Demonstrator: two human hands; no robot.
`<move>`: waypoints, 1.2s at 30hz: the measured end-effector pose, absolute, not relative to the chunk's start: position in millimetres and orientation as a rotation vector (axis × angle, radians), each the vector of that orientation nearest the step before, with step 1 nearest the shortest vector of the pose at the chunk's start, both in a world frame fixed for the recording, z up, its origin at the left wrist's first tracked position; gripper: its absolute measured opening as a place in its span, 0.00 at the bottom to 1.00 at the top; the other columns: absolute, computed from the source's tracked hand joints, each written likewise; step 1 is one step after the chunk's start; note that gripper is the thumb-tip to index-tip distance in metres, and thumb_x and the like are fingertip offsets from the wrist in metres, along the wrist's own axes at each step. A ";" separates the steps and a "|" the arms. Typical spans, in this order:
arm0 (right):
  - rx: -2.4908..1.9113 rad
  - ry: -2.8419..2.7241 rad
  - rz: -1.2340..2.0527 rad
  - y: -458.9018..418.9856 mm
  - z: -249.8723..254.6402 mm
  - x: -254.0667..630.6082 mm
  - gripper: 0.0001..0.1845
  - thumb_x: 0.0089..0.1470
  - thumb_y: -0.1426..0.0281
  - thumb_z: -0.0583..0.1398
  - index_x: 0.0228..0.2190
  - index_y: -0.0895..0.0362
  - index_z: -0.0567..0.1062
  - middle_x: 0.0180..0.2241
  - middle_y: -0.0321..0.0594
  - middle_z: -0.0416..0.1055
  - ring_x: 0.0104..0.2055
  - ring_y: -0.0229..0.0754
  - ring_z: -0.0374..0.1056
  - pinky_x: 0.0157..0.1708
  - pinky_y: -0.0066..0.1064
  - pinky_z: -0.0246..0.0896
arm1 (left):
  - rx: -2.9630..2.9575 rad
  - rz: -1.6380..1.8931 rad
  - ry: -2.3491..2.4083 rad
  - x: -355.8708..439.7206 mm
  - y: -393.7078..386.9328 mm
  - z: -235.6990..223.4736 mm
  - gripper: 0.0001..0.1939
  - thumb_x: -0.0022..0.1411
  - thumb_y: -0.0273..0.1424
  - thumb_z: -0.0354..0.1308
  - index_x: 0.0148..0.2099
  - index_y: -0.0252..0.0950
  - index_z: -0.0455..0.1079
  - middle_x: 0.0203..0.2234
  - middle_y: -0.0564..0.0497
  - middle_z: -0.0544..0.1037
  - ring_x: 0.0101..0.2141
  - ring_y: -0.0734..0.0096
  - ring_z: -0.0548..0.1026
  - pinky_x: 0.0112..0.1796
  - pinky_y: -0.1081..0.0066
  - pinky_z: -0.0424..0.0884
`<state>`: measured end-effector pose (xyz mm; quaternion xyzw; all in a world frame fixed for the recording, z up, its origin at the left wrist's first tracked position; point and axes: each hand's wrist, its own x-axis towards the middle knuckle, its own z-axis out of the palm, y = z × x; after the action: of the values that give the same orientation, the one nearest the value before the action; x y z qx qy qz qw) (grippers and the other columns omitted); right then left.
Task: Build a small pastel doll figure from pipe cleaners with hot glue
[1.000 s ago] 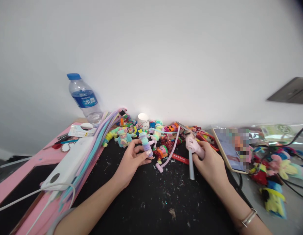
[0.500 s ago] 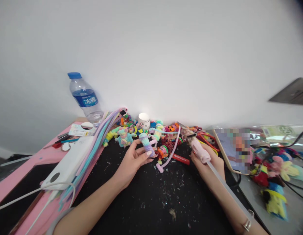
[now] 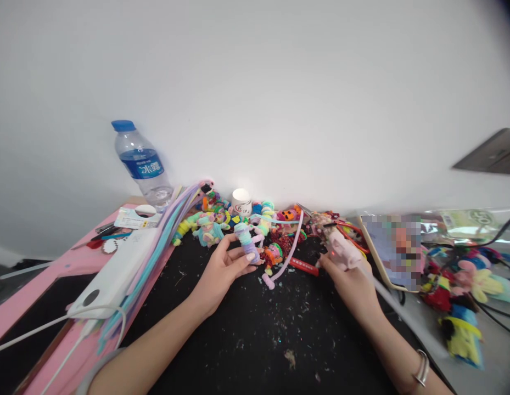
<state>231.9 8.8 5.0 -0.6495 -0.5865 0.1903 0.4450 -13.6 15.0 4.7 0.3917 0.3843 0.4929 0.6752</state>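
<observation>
My left hand [image 3: 232, 266] pinches a small pastel pipe-cleaner figure [image 3: 245, 240], banded in lilac and mint, between thumb and fingers just over the black work surface [image 3: 238, 340]. In my right hand [image 3: 356, 282] is a pale pink hot glue gun [image 3: 341, 249], a small red light showing on its side. A long translucent glue stick [image 3: 397, 307] runs out of its rear, across my wrist toward the lower right. The gun's front end points away toward the wall, among the craft pieces. A curved lilac pipe cleaner [image 3: 293, 249] with a coiled end lies between my hands.
Several pipe-cleaner figures [image 3: 209, 229] and a paper cup [image 3: 241, 203] line the wall. Left are a bundle of pipe cleaners [image 3: 168, 219], a white power bank [image 3: 115, 274] with cable and a tilted water bottle [image 3: 141, 164]. A phone [image 3: 392, 252] stands right. Scissors [image 3: 349, 233] lie behind my right hand.
My right hand has turned the glue gun, so the glue stick swung from pointing down toward me to the lower right across the wrist. My left hand has barely moved.
</observation>
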 end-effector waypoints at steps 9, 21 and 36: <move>-1.551 -1.392 0.655 3.9 1.1 230.1 0.11 0.46 0.65 0.61 0.32 0.59 0.73 0.29 0.43 0.75 0.30 0.46 0.70 0.30 0.35 0.65 | 0.953 1.100 0.870 -13.7 15.1 1.1 0.17 0.54 0.29 0.60 0.45 0.40 0.59 0.33 0.54 0.75 0.34 0.72 0.75 0.36 0.72 0.70; -1.502 -1.636 0.732 7.0 7.7 228.0 0.06 0.48 0.68 0.59 0.31 0.56 0.73 0.34 0.42 0.73 0.38 0.47 0.69 0.40 0.36 0.62 | 0.993 1.083 0.882 -13.6 16.2 -0.4 0.16 0.56 0.27 0.58 0.46 0.39 0.58 0.33 0.54 0.74 0.34 0.74 0.74 0.36 0.73 0.70; -1.490 -1.663 0.780 5.8 10.3 225.5 0.10 0.49 0.69 0.57 0.36 0.56 0.72 0.38 0.42 0.73 0.45 0.48 0.67 0.48 0.39 0.56 | 1.007 1.088 0.866 -13.7 15.9 -3.1 0.16 0.56 0.27 0.58 0.45 0.39 0.58 0.33 0.54 0.73 0.34 0.74 0.74 0.36 0.71 0.70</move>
<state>225.5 5.8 10.3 -0.5831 -0.6509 0.3053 0.3783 -13.7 15.9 -3.1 0.4440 0.3817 0.4796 0.6536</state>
